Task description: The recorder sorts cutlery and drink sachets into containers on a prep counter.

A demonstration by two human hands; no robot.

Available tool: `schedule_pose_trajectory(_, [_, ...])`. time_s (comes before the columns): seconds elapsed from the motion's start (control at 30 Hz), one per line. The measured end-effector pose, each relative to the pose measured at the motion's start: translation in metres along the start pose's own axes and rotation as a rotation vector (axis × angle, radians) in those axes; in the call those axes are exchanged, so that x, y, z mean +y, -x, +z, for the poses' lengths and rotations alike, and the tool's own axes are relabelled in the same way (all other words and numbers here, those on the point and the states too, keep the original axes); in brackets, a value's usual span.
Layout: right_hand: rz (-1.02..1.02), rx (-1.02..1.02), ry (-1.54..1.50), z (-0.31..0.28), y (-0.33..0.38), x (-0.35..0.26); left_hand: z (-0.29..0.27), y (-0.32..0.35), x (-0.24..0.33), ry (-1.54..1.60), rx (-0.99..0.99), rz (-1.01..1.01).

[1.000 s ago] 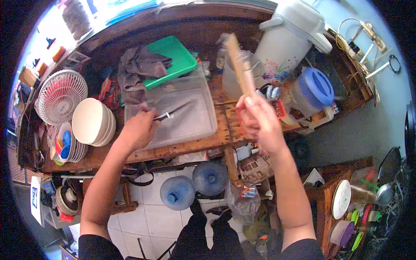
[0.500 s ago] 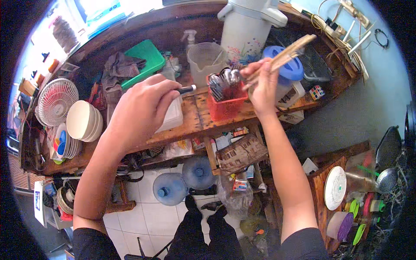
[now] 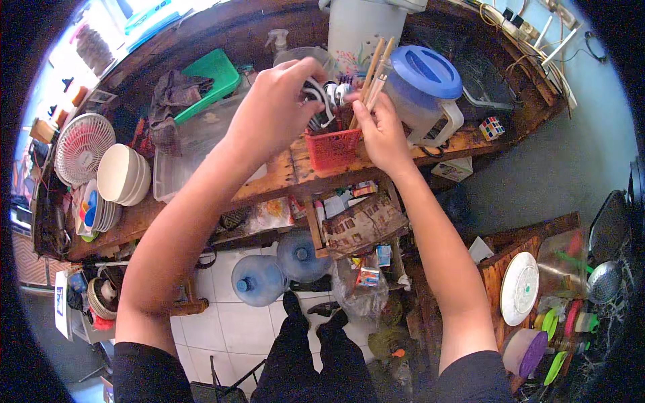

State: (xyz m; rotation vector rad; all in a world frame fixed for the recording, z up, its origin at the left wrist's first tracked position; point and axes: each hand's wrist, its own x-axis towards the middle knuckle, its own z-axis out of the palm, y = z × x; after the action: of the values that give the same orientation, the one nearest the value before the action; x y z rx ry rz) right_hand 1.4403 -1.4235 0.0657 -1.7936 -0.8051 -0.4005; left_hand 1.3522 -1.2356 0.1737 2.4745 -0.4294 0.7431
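Note:
On the wooden counter stands a red plastic basket (image 3: 334, 151) with metal cutlery (image 3: 341, 91) upright in it. My left hand (image 3: 279, 101) is over the basket's left side, its fingers closed on a dark-and-white utensil (image 3: 327, 107) with a curved white part; its exact kind is unclear. At the basket's right side my right hand (image 3: 384, 131) grips several wooden chopsticks (image 3: 373, 70), which point upward. The lower ends of the chopsticks are partly hidden by the hand.
A jug (image 3: 426, 74) with a blue lid stands right of the basket, near a puzzle cube (image 3: 492, 127). Behind are a large floral flask (image 3: 366, 33) and a clear pitcher. Leftward lie a clear plastic box (image 3: 191, 151), a green tray (image 3: 215, 70) and cream bowls (image 3: 121, 174).
My left hand has moved right and up to the basket with its utensil. My right hand has shifted left, turning the chopsticks from slanted to nearly upright. The whole view has shifted slightly.

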Motion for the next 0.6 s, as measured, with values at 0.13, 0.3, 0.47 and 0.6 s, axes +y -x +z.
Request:
schedule_pose_trajectory(0.13, [0.043, 0.052, -0.26, -0.001, 0.002, 0.0, 0.023, -0.002, -0.009, 0.108, 0.07, -0.112])
schedule_pose_trajectory(0.3, [-0.011, 0.031, -0.169, -0.005, -0.006, -0.001, 0.026, 0.004, -0.016, -0.019, 0.046, 0.043])
schedule_pose_trajectory(0.47, [0.179, 0.064, -0.448, 0.003, 0.026, -0.013, 0.016, 0.046, -0.012, 0.005, 0.155, -0.053])
schedule_pose_trajectory(0.6, [0.248, 0.041, -0.384, 0.035, 0.058, -0.013, 0.011, 0.122, -0.017, -0.139, 0.043, -0.203])
